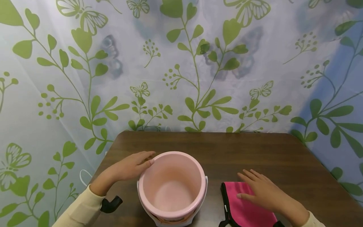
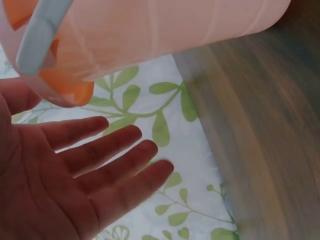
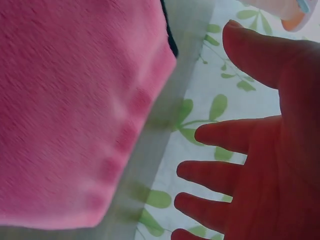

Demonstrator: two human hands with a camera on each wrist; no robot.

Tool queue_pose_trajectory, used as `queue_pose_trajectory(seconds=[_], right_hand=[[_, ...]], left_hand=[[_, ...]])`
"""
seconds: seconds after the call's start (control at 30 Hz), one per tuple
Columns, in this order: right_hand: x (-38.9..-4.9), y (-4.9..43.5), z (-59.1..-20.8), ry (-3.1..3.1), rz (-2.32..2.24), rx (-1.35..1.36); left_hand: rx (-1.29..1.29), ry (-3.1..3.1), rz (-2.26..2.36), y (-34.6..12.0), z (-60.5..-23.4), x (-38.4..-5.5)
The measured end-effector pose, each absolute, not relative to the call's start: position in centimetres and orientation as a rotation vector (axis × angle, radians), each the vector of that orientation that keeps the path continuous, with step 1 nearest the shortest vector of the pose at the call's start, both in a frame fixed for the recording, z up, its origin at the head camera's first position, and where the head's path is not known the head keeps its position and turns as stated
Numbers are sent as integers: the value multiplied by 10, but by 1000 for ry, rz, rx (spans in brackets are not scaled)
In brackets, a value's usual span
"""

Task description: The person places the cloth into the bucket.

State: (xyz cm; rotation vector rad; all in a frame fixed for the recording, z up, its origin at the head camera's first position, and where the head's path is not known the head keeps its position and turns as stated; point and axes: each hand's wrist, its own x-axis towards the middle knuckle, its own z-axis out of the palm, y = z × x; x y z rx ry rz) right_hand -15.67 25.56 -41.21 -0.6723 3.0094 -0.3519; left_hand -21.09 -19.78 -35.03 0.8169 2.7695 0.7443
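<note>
A pink plastic bucket [image 1: 171,201] stands upright on the brown table, its inside bare to the bottom. At its left rim is my left hand [image 1: 131,167], thumb right by the edge and fingers straight. In the left wrist view that hand [image 2: 95,175] shows an open palm beside the bucket's rim and pale handle [image 2: 42,32]. A bright pink cloth [image 1: 246,205] with black edging lies flat to the right of the bucket. Above it hovers my right hand [image 1: 263,192], fingers spread and holding nothing. The right wrist view shows the cloth [image 3: 75,110] beyond the fingers.
The wooden table [image 1: 227,151] reaches back to a white curtain [image 1: 175,94] printed with green leaves and butterflies. A white cord [image 1: 82,176] loops past the table's left edge. Black straps [image 1: 111,205] sit at the wrists.
</note>
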Motion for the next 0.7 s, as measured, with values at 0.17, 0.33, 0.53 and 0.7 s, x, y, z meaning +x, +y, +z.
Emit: queue_pose_trajectory(seconds=[0.17, 0.33, 0.53, 0.7], right_hand=[[-151, 254, -422, 3003, -398, -699], [-149, 251, -427, 2899, -446, -585], [-143, 250, -429, 2824, -496, -506], [-140, 247, -435, 2839, -464, -488]], left_hand=[[940, 2718, 840, -194, -351, -210], [981, 2663, 904, -192, -353, -210], [964, 2645, 939, -190, -356, -209], [961, 2639, 977, -190, -355, -208]])
